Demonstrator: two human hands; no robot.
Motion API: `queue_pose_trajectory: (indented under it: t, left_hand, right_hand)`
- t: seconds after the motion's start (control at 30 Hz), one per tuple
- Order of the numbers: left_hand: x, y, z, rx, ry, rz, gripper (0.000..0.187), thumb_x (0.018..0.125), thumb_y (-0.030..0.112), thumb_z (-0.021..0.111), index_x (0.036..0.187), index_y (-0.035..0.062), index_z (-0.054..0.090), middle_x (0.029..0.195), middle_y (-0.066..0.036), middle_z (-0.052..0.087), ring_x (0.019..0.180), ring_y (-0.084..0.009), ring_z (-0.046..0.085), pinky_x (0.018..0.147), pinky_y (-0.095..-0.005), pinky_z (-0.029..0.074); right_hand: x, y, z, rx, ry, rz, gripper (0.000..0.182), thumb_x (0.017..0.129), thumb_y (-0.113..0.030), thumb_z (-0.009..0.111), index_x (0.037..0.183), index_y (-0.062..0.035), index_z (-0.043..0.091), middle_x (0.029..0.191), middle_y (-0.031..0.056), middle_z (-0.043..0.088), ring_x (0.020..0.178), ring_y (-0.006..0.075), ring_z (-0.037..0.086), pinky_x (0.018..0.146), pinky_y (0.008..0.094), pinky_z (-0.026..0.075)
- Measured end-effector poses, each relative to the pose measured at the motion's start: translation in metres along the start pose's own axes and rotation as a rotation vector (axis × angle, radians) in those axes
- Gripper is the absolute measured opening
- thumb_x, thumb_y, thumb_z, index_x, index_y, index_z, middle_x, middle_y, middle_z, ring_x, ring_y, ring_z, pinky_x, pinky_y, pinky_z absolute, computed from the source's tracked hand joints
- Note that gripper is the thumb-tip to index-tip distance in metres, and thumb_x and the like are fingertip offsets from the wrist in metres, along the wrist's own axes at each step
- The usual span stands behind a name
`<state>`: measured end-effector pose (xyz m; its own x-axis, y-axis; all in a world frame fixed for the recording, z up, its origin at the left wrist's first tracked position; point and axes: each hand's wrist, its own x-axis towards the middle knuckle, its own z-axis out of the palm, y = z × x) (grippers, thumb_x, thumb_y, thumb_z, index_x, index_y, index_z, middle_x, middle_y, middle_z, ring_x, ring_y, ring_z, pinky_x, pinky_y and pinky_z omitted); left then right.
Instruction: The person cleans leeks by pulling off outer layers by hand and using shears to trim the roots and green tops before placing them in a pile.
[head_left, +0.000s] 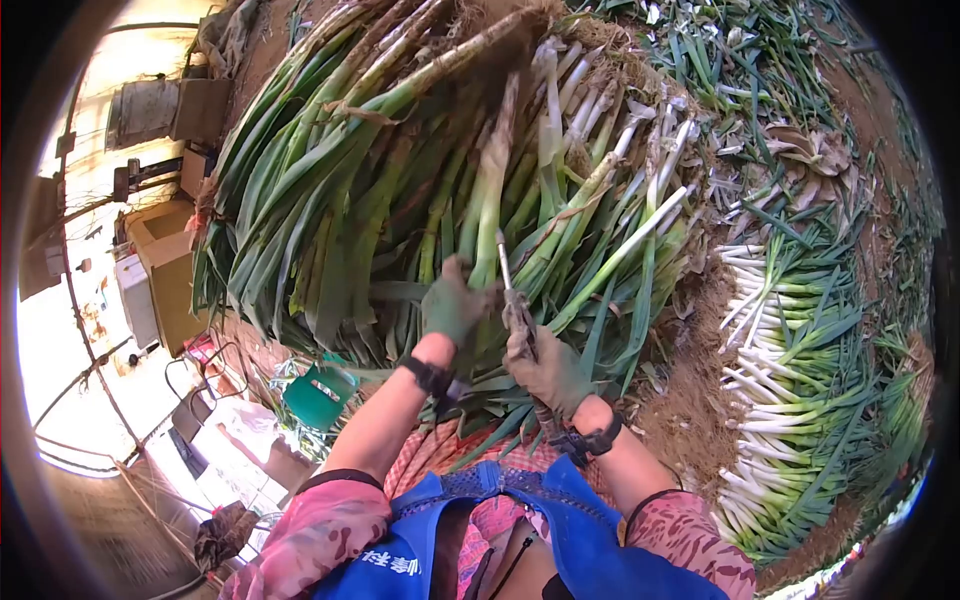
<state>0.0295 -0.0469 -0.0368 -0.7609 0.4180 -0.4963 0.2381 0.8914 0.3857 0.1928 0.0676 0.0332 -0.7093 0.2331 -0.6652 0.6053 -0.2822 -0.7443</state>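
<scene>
My left hand [455, 303], in a dirty greenish glove, is closed around the lower part of a thick green onion [488, 195] that stands pale end up. Just to the right, my right hand [548, 368], in a beige glove, grips what looks like an air blow gun [504, 262]. Its thin nozzle points up beside the stalk, and a hose-like tail [546, 418] hangs below the hand. Directly ahead lies a big heap of long green onions [330, 210], with soil and roots at their upper ends. My fingertips are partly hidden and blurred.
On the right, cleaned green onions [765, 390] lie in a row on the soil, white ends leftward. Loose trimmed leaves [700, 60] cover the ground at the upper right. At left are a green plastic stool-like object [320, 393], a cardboard box [165, 265] and a wire frame [195, 385].
</scene>
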Motion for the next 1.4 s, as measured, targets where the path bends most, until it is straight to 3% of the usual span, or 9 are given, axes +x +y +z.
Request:
queue_pose_trajectory:
  t: [0.13, 0.3, 0.57, 0.6, 0.77, 0.87, 1.03, 1.27, 1.4]
  left_hand:
    - [0.043, -0.002, 0.008, -0.422, -0.150, -0.058, 0.067, 0.078, 0.044, 0.083, 0.126, 0.0036, 0.058, 0.102, -0.017, 0.073, 0.093, -0.0262, 0.072, 0.082, -0.0371, 0.054]
    - [0.001, 0.000, 0.013, -0.331, -0.320, 0.014, 0.078, 0.083, 0.037, 0.080, 0.147, 0.0060, 0.048, 0.137, -0.011, 0.062, 0.123, -0.0172, 0.059, 0.105, -0.0309, 0.045]
    - [-0.025, -0.022, 0.031, -0.485, -0.469, 0.010, 0.081, 0.082, 0.038, 0.078, 0.150, 0.0081, 0.046, 0.122, -0.013, 0.068, 0.107, -0.0185, 0.065, 0.095, -0.0327, 0.050]
    - [-0.027, -0.029, 0.037, -0.464, -0.446, 0.066, 0.085, 0.081, 0.041, 0.078, 0.151, 0.0080, 0.044, 0.121, -0.016, 0.070, 0.106, -0.0219, 0.068, 0.093, -0.0343, 0.052]
    - [-0.026, -0.030, 0.024, -0.944, -0.706, -0.127, 0.074, 0.090, 0.016, 0.075, 0.154, 0.0080, 0.040, 0.116, -0.004, 0.067, 0.101, -0.0109, 0.064, 0.090, -0.0263, 0.052]
    - [-0.026, -0.033, 0.026, -1.026, -0.762, -0.123, 0.074, 0.091, 0.018, 0.074, 0.155, 0.0080, 0.039, 0.115, -0.004, 0.067, 0.101, -0.0108, 0.064, 0.090, -0.0278, 0.053]
    - [-0.025, -0.041, 0.019, -0.870, -0.846, -0.169, 0.069, 0.094, 0.025, 0.071, 0.153, 0.0068, 0.040, 0.112, -0.003, 0.067, 0.099, -0.0123, 0.064, 0.092, -0.0290, 0.052]
    - [-0.024, -0.047, 0.022, -0.882, -0.869, -0.170, 0.074, 0.094, 0.031, 0.070, 0.156, 0.0081, 0.035, 0.110, -0.003, 0.065, 0.097, -0.0116, 0.061, 0.092, -0.0279, 0.051]
    - [-0.028, -0.036, 0.023, -0.528, -0.729, -0.024, 0.069, 0.094, 0.036, 0.066, 0.153, 0.0109, 0.039, 0.116, -0.012, 0.069, 0.101, -0.0214, 0.068, 0.092, -0.0351, 0.052]
  right_hand:
    - [0.004, 0.040, 0.017, -0.105, 0.108, -0.046, 0.037, 0.093, -0.032, 0.066, 0.111, -0.0008, 0.058, 0.085, 0.0219, 0.070, 0.083, 0.0373, 0.072, 0.073, 0.0422, 0.056]
    - [0.040, 0.015, 0.001, -0.228, 0.154, -0.024, 0.047, 0.091, -0.043, 0.065, 0.107, 0.0006, 0.061, 0.086, 0.0280, 0.069, 0.087, 0.0439, 0.070, 0.076, 0.0474, 0.055]
    - [0.115, 0.017, -0.013, -0.198, 0.288, -0.026, 0.041, 0.086, -0.034, 0.069, 0.103, 0.0037, 0.063, 0.086, 0.0253, 0.069, 0.086, 0.0385, 0.070, 0.076, 0.0432, 0.053]
    - [0.089, 0.009, -0.011, -0.221, 0.268, -0.012, 0.053, 0.089, -0.047, 0.066, 0.102, 0.0045, 0.060, 0.094, 0.0324, 0.068, 0.096, 0.0485, 0.067, 0.082, 0.0489, 0.054]
    - [0.038, 0.029, -0.001, -0.171, 0.264, 0.032, 0.050, 0.090, -0.047, 0.064, 0.102, 0.0020, 0.060, 0.094, 0.0319, 0.068, 0.095, 0.0477, 0.067, 0.082, 0.0499, 0.054]
    - [0.080, 0.016, -0.019, -0.354, 0.297, -0.041, 0.047, 0.086, -0.042, 0.068, 0.104, 0.0018, 0.064, 0.091, 0.0263, 0.070, 0.090, 0.0423, 0.069, 0.078, 0.0444, 0.054]
    - [0.159, 0.003, -0.047, -0.322, 0.377, -0.004, 0.050, 0.087, -0.045, 0.065, 0.099, 0.0034, 0.064, 0.087, 0.0271, 0.069, 0.090, 0.0423, 0.070, 0.078, 0.0443, 0.054]
    - [0.106, 0.008, -0.035, -0.390, 0.248, 0.075, 0.057, 0.086, -0.047, 0.063, 0.106, 0.0058, 0.062, 0.100, 0.0338, 0.068, 0.101, 0.0470, 0.067, 0.088, 0.0483, 0.053]
    - [0.135, -0.022, -0.047, -0.442, 0.261, 0.019, 0.057, 0.086, -0.050, 0.062, 0.106, 0.0033, 0.062, 0.100, 0.0320, 0.068, 0.100, 0.0452, 0.068, 0.087, 0.0465, 0.052]
